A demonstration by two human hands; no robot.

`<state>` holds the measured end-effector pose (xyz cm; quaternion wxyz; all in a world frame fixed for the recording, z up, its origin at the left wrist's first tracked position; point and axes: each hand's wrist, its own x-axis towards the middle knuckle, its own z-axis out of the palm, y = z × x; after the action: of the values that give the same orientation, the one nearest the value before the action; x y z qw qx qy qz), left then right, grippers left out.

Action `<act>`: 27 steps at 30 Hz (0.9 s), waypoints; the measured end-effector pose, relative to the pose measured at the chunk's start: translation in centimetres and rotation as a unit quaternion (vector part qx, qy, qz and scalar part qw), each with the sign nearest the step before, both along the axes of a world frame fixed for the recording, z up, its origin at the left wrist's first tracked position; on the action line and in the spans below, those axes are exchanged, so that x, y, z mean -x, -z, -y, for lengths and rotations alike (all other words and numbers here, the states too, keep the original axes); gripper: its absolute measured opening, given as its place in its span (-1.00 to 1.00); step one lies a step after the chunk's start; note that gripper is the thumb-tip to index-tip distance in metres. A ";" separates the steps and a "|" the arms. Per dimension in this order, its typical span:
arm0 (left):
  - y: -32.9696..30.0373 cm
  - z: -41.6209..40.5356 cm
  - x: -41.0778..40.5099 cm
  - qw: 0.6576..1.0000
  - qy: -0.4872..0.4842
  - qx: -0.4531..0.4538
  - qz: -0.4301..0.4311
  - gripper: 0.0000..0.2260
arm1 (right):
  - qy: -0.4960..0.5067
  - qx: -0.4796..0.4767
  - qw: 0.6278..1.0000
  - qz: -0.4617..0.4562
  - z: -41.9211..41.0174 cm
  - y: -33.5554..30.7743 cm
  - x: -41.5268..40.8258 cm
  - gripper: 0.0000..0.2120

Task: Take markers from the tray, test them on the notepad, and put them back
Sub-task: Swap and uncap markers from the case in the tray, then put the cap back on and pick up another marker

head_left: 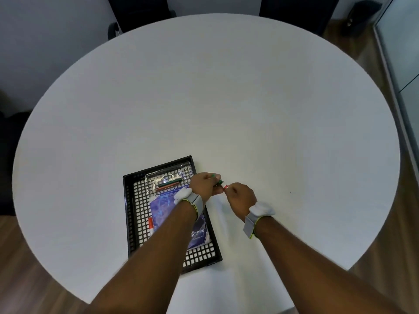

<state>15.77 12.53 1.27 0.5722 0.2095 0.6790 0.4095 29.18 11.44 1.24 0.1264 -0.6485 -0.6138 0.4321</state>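
Observation:
A black mesh tray (129,214) lies on the white round table (204,98), near its front edge. In it are a blue notepad (163,209), a clear plastic marker case (158,177) with a green marker (170,184) and a red-brown one, and a red-and-white marker (150,225) beside the notepad. Just right of the tray's far corner, my left hand (204,184) grips a green marker piece (219,182). My right hand (240,194) pinches a red-and-white marker end (226,187) that touches it. Whether these are cap and body, I cannot tell.
Dark chairs (140,14) stand behind the table's far edge. A glass partition (403,53) runs along the right over wooden floor. Grey bands with white sensors sit on both wrists.

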 end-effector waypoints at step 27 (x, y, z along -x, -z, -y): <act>-3.7 7.0 4.8 0.994 0.036 -0.047 -0.095 -0.81 | -0.006 -0.014 0.998 -0.056 6.0 -3.7 5.2 -0.89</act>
<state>10.96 5.50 4.99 0.5086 0.2984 0.7024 0.3987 23.99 5.44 4.95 0.1672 -0.6177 -0.6153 0.4604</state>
